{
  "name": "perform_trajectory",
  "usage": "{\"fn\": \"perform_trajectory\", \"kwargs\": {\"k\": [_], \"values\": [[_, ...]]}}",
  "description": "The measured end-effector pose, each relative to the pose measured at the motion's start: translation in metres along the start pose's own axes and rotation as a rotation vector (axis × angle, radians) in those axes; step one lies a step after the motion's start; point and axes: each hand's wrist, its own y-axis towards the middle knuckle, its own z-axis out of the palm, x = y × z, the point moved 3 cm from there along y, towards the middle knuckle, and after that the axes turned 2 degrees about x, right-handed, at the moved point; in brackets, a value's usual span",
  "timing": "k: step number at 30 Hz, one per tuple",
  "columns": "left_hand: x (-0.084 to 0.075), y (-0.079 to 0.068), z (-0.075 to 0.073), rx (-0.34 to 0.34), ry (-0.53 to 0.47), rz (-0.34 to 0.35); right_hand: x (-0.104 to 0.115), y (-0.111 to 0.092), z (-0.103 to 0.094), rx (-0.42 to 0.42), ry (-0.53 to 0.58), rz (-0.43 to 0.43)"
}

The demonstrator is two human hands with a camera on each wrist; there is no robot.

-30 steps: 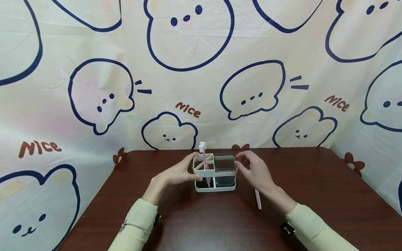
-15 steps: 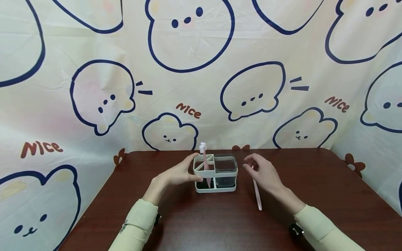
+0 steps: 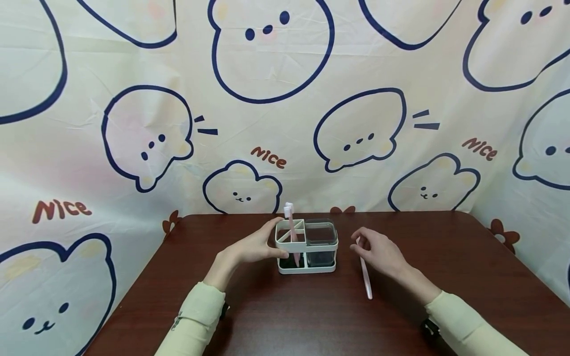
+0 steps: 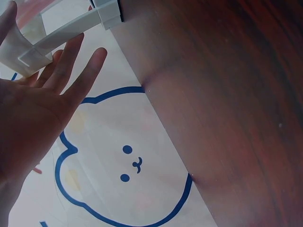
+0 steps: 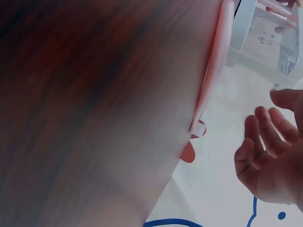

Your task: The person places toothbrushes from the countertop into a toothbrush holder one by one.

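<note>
A white toothbrush holder [image 3: 321, 248] stands on the table, with my left hand [image 3: 254, 248] gripping its left end, thumb in front and fingers behind. In the left wrist view those fingers lie along the holder's frame [image 4: 71, 30]. A pink toothbrush [image 3: 293, 231] with a white head stands in its left side. The right compartment holds a clear cup [image 3: 321, 233]. To the right, a second pink toothbrush [image 3: 366, 279] lies on the table, its far end hidden by my right hand [image 3: 382, 253]. That hand hovers beside it, fingers loosely bent and empty in the right wrist view.
The dark brown wooden table [image 3: 285, 316] ends at the back against a cream cloth [image 3: 294, 123] with bear drawings. The cloth also runs along both sides. A black strap [image 3: 430, 328] sits at the right wrist.
My right hand has moved away from the holder's right side, rightward and towards me, to above the lying toothbrush. The left hand keeps its grip on the holder.
</note>
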Motion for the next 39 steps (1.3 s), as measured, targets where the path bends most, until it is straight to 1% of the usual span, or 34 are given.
{"fn": "perform_trajectory", "kwargs": {"k": [6, 9, 15, 19, 27, 39], "values": [[0.0, -0.001, 0.0, 0.001, 0.002, 0.003, -0.008, -0.001, 0.003, 0.118, -0.022, 0.025], [0.001, -0.001, 0.0, 0.002, 0.001, 0.002, -0.011, -0.001, 0.002, 0.161, -0.025, 0.03], [0.001, -0.002, 0.001, 0.001, 0.004, -0.001, -0.018, -0.002, 0.002, 0.233, -0.006, 0.068], [0.002, -0.002, 0.0, -0.004, -0.003, -0.002, -0.022, -0.002, 0.002, 0.257, 0.003, 0.068], [0.002, -0.001, 0.0, -0.002, -0.008, 0.002, -0.027, 0.0, 0.001, 0.282, 0.004, 0.069], [0.001, 0.0, 0.0, -0.003, 0.005, 0.005, -0.032, 0.002, 0.004, 0.334, 0.017, 0.062]]}}
